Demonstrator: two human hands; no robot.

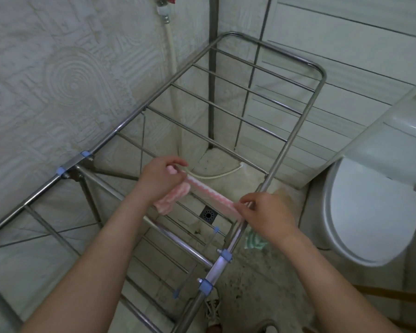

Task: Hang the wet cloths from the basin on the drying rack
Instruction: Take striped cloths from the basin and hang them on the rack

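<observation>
A pink cloth is held taut between the right hand, whose fingers are pinched on its near end beside the side rail of the drying rack, and the left hand, whose fingers are curled round its bunched far end. Its long axis is kept roughly along the crossbars, just above them, with bare bars farther off. No legible writing is seen, and the basin is not shown.
</observation>
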